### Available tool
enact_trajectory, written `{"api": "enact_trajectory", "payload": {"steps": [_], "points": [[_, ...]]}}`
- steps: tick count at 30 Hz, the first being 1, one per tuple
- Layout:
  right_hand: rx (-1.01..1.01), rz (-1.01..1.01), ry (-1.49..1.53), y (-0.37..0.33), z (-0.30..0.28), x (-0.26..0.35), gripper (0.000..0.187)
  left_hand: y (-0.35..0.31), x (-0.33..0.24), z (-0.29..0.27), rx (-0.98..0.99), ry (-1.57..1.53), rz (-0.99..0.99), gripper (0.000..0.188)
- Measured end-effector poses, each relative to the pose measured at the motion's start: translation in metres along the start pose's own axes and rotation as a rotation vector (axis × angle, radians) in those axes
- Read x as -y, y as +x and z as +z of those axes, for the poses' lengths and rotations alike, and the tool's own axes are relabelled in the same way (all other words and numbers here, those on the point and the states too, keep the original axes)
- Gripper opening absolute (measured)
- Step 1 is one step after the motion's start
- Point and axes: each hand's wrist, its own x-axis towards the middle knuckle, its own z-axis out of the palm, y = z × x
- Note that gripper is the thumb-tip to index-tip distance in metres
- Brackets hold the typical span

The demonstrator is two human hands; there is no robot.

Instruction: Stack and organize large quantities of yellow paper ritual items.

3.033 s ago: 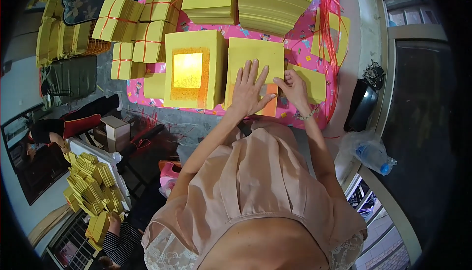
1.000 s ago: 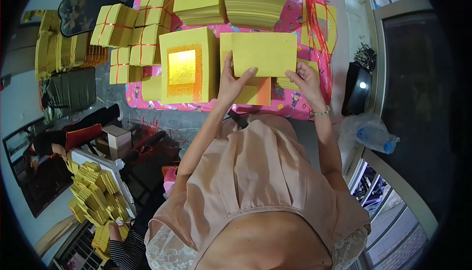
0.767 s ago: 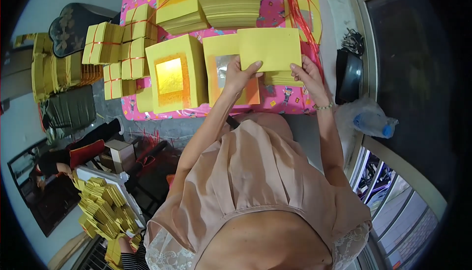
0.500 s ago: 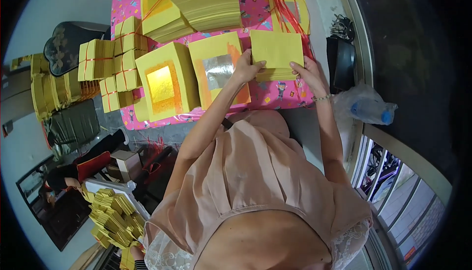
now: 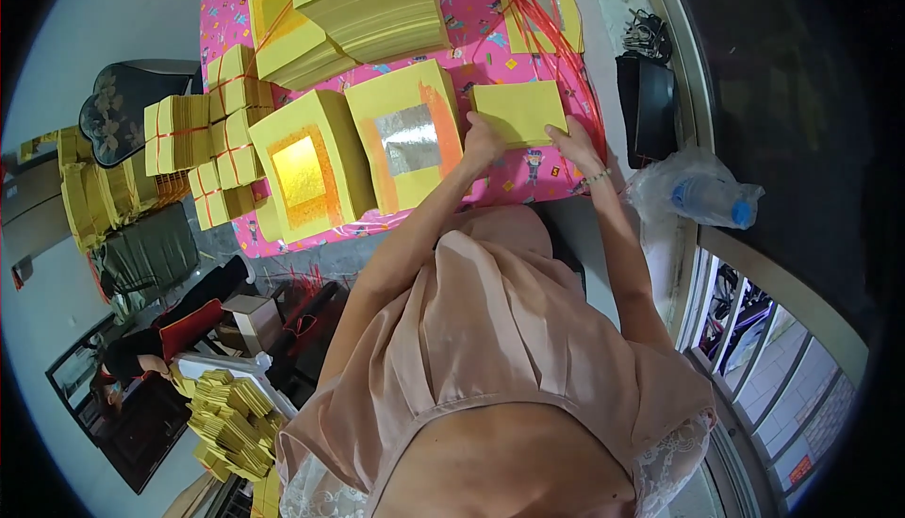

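Between my hands is a stack of plain yellow paper [image 5: 518, 111] on the pink patterned tablecloth. My left hand [image 5: 484, 141] closes on its left near corner, fingers partly hidden. The right near corner is gripped by my right hand [image 5: 576, 144], thumb toward the top sheet. Just left of my left hand stands a thick paper stack with a silver square [image 5: 408, 137] framed in orange. Beside that is another thick stack with a gold square [image 5: 304, 172] on top.
Red plastic strips [image 5: 542, 18] trail along the table's right side. Tied yellow bundles [image 5: 177, 136] and taller stacks [image 5: 372, 18] stand left and behind. A bagged plastic bottle [image 5: 712, 199] lies right of the table. At lower left, a person [image 5: 141, 353] is near piled paper [image 5: 231, 419].
The upper sheets, earlier sitting farther back than the lower ones, now lie level with the stack. Both hands have come slightly nearer to me, and the view has shifted a little.
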Motion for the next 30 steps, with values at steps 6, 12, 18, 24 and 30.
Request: {"api": "enact_trajectory", "payload": {"steps": [6,12,18,24,30], "points": [[-0.016,-0.039,0.009,0.007,0.011,-0.023,0.027,-0.002,0.009,0.022,-0.034,-0.064,-0.031,0.072],[-0.065,-0.028,-0.067,0.000,0.016,-0.018,0.037,0.001,0.010,0.025,-0.008,-0.051,-0.074,0.083],[-0.085,0.010,-0.238,-0.019,0.016,0.016,0.039,0.005,0.018,0.029,-0.024,-0.022,-0.059,0.087],[-0.343,-0.203,-0.746,-0.046,0.016,0.080,0.067,0.008,0.016,0.031,-0.015,-0.005,-0.066,0.089],[-0.224,-0.556,-0.855,-0.034,0.042,0.064,0.074,0.004,0.020,0.037,-0.098,-0.152,0.000,0.087]]}}
